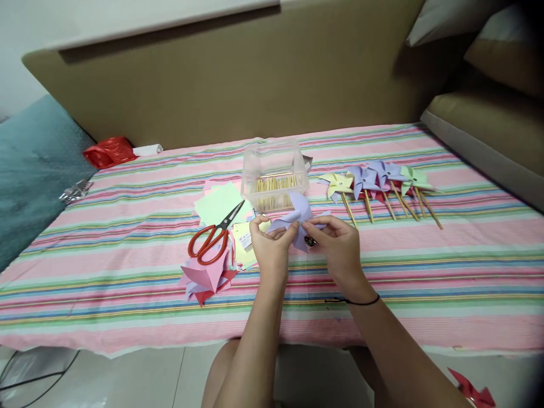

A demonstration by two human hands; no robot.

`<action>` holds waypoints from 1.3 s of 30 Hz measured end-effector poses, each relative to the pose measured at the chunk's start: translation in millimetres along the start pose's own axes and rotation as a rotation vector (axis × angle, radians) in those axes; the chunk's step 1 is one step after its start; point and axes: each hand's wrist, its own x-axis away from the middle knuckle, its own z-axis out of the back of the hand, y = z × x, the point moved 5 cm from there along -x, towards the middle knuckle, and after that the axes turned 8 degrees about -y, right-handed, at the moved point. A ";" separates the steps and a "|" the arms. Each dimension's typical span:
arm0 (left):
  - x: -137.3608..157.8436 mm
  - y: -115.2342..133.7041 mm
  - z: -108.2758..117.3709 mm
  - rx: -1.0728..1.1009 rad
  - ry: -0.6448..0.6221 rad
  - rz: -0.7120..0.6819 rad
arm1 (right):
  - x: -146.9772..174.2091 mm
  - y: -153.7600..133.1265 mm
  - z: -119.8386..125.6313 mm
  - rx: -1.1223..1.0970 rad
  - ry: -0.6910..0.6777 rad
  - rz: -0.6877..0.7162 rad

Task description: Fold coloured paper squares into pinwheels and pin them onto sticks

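Observation:
A lavender paper pinwheel [301, 208] is held up between my two hands, its blades folded toward the middle. My left hand [272, 243] pinches it near the centre with the thumb. From the other side, my right hand [339, 241] grips a blade between thumb and fingers. No stick shows on this pinwheel. Below it, partly covered, lies a small dark patterned object [310, 241]. Orange-handled scissors [215, 237] rest on paper sheets left of my hands. Just beyond the pinwheel stands a clear plastic box [275, 164] with many short wooden sticks [276, 190].
Several finished pinwheels on sticks [385, 180] lie at the right on the striped cloth [140, 238]. Pale green sheets [219, 203] and cut pink paper [208, 275] lie at the left. A red plastic bag [109, 152] sits far left. A red pinwheel [472, 390] is at bottom right.

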 end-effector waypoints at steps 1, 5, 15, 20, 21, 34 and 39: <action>0.2 0.0 -0.2 -0.002 -0.003 0.001 | 0.4 0.0 0.1 0.004 0.009 -0.004; 0.7 0.6 -1.1 0.001 -0.004 0.008 | 2.6 0.1 0.3 0.001 0.037 -0.016; -0.4 -3.2 -0.1 0.031 -0.008 0.004 | 2.9 1.1 0.9 -0.012 0.072 -0.024; -1.3 -3.3 -0.1 0.030 -0.004 0.004 | 2.7 2.1 0.5 -0.019 0.089 -0.019; -1.1 -3.3 -0.3 0.029 -0.002 0.006 | 2.6 2.3 0.4 -0.019 0.088 -0.019; 0.0 -10.3 -0.8 0.136 0.114 0.046 | 1.3 4.1 -10.7 -0.285 0.094 -0.098; 1.9 -10.4 -0.9 0.106 0.112 0.060 | 1.0 2.8 -8.1 -0.200 0.085 -0.133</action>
